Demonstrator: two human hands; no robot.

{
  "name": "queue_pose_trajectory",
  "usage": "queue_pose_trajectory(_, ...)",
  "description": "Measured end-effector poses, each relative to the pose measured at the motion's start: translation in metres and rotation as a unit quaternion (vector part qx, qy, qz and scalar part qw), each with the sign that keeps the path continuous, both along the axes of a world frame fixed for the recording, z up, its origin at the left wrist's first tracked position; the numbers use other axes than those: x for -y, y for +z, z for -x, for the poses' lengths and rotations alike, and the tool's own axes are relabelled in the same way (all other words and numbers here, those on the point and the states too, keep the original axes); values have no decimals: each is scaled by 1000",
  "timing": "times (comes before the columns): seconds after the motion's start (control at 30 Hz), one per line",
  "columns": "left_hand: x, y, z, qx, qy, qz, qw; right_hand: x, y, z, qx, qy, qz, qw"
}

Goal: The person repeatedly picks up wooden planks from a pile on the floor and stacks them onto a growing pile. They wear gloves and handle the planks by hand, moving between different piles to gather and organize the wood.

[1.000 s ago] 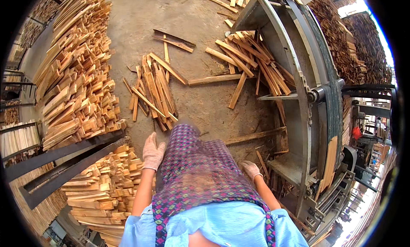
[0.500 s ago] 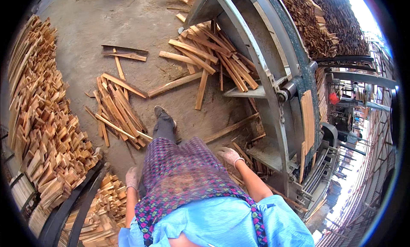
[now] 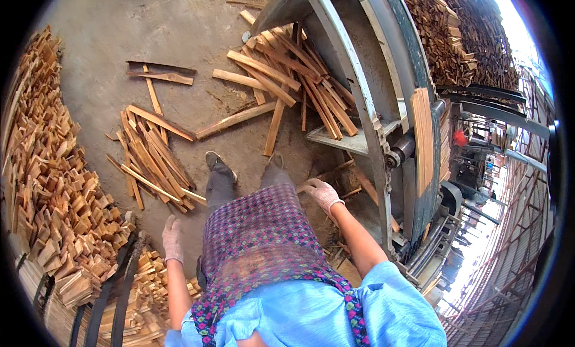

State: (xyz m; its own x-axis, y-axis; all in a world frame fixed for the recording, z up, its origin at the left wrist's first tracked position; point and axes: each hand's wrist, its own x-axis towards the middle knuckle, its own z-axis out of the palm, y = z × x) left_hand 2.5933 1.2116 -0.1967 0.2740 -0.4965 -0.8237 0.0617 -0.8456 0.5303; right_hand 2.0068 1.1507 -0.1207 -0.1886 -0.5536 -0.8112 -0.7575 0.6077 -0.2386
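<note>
My left hand (image 3: 172, 238), in a pale knit glove, hangs at my left side with its fingers stretched out and nothing in it. Nearest to it are a stack of short wood pieces (image 3: 139, 296) and a loose heap of wooden slats (image 3: 153, 158) on the floor. My right hand (image 3: 323, 195), gloved too, reaches forward on the right, fingers loosely extended and empty. Beyond it stands a metal conveyor frame (image 3: 353, 65). Wooden slats (image 3: 422, 146) lie along its dark belt. A second slat pile (image 3: 281, 71) rests on the floor against the frame.
A tall stack of cut wood (image 3: 60, 191) runs along the left, beside dark metal rails (image 3: 105, 287). Two dark-edged boards (image 3: 162, 72) lie farther off on the concrete floor (image 3: 197, 23). More stacked wood (image 3: 479, 35) rises behind the conveyor. A metal roller (image 3: 400, 149) juts from the frame.
My view has shifted, and a second shoe now shows ahead of the apron. The left hand has swung outward with fingers extended. On the belt, the slats have moved farther along, away from me.
</note>
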Motion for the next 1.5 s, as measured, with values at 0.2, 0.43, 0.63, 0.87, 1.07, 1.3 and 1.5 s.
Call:
queue_pose_trajectory(0.2,-32,-10,41,9,-26,-60,998,40,-31,22,14,214,20,976)
queue_pose_trajectory(0.43,14,-15,159,74,20,-52,996,134,-134,98,-166,21,3,986)
queue_pose_trajectory(0.63,115,-68,319,-135,-44,-90,986,177,-238,198,-455,25,147,878)
queue_pose_trajectory(0.87,197,-202,513,-316,-217,-38,923,215,-269,288,-443,-2,-23,896)
queue_pose_trajectory(1.07,242,-248,656,-364,-259,-37,894,221,-254,248,-463,71,15,884)
queue_pose_trajectory(1.3,213,-303,759,-350,-188,-15,918,208,-286,240,-403,261,131,867)
queue_pose_trajectory(1.5,228,-273,723,-423,-186,-37,886,212,-283,257,-340,173,132,915)
